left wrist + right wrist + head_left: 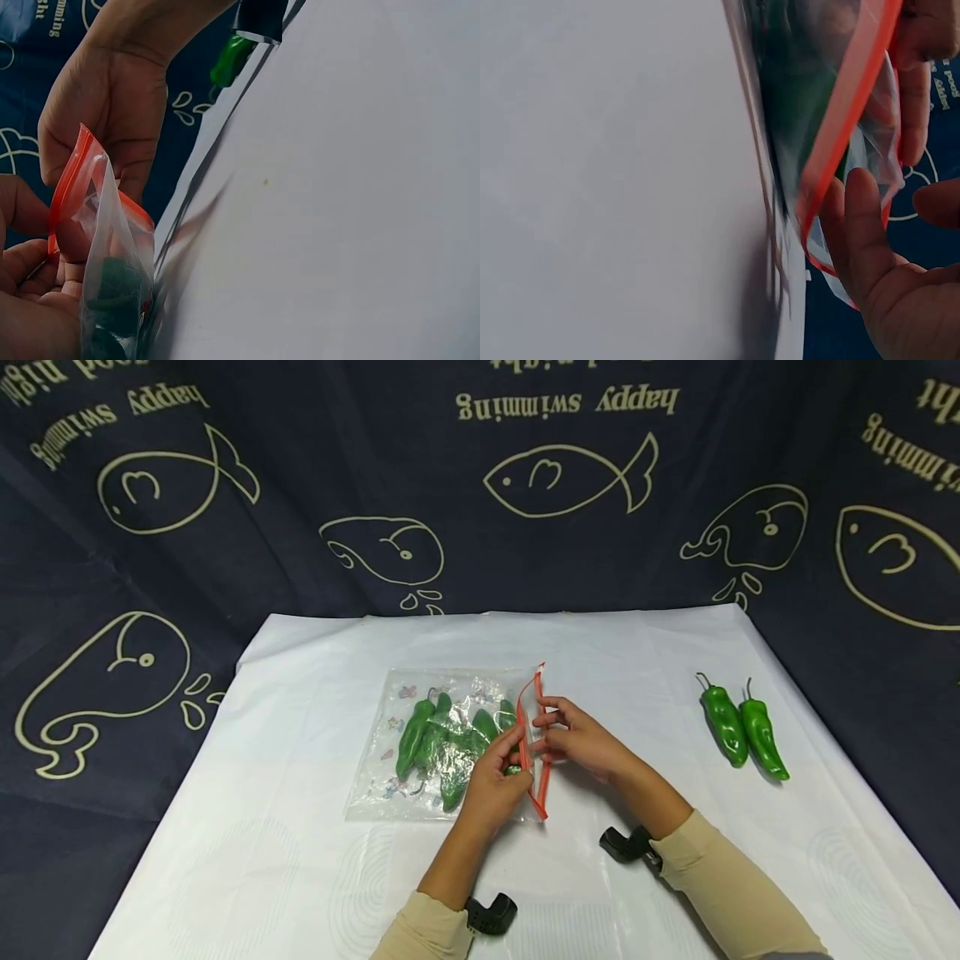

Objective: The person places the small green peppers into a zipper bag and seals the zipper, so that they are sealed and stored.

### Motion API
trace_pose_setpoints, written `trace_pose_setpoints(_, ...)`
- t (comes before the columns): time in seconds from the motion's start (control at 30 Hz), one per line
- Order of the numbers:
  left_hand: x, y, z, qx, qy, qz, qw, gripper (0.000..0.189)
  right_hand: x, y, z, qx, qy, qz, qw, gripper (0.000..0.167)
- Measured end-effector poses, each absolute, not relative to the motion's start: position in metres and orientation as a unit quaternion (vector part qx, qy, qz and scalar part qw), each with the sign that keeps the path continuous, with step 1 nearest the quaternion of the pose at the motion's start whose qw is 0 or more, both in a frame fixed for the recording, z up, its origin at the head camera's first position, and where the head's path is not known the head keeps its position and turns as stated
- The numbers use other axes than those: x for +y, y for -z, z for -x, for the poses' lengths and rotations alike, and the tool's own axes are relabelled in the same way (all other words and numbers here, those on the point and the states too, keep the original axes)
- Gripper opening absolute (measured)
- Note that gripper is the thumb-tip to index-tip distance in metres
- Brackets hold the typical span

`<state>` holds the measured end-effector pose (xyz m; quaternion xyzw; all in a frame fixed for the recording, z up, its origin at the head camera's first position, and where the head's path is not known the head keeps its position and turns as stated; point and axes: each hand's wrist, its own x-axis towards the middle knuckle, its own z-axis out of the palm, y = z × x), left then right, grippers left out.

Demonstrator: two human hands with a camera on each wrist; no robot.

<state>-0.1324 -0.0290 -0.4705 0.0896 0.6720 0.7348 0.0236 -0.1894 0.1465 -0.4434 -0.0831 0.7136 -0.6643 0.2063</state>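
A clear zip bag [373, 752] with a red zip strip [543, 777] lies on its side, its mouth facing right and parted. Several green peppers [414, 740] show through the plastic. My left hand [495, 789] pinches the near red edge of the mouth between thumb and fingers, also seen in the left wrist view. At the mouth, my right hand [588, 743] has its fingers extended against the other red edge. In the right wrist view its thumb [937, 204] stands apart from the fingers [864, 206], which touch the bag's opening.
Two green peppers [723, 727] lie side by side on the white table cover [247, 760] at the right. A dark blue cloth [420, 435] with fish and whale drawings hangs behind and around the table. Black wrist cameras [491, 914] sit at both cuffs.
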Motion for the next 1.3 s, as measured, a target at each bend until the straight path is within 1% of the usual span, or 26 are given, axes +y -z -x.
trace_pose_setpoints(0.13,-0.028,0.466,0.132,0.673,-0.734,-0.087,0.025,0.068,0.154,0.438,0.191,0.731,0.65,0.088,0.187,0.066)
trace_pose_setpoints(0.23,-0.029,0.456,0.128,0.671,-0.736,-0.085,0.026,0.065,0.162,0.434,0.193,0.743,0.639,0.09,0.174,0.066)
trace_pose_setpoints(0.37,-0.03,0.439,0.121,0.67,-0.737,-0.077,0.03,0.064,0.174,0.427,0.195,0.756,0.628,0.089,0.16,0.062)
trace_pose_setpoints(0.47,-0.031,0.436,0.119,0.673,-0.735,-0.075,0.029,0.066,0.184,0.422,0.195,0.763,0.623,0.088,0.147,0.06)
trace_pose_setpoints(0.7,-0.028,0.469,0.131,0.673,-0.736,-0.07,0.015,0.069,0.204,0.417,0.197,0.766,0.625,0.085,0.126,0.058)
trace_pose_setpoints(0.97,-0.029,0.469,0.131,0.662,-0.745,-0.081,0.016,0.069,0.222,0.414,0.196,0.781,0.61,0.076,0.11,0.056)
trace_pose_setpoints(1.3,-0.028,0.47,0.131,0.664,-0.744,-0.065,0.01,0.069,0.249,0.415,0.19,0.813,0.57,0.07,0.092,0.057)
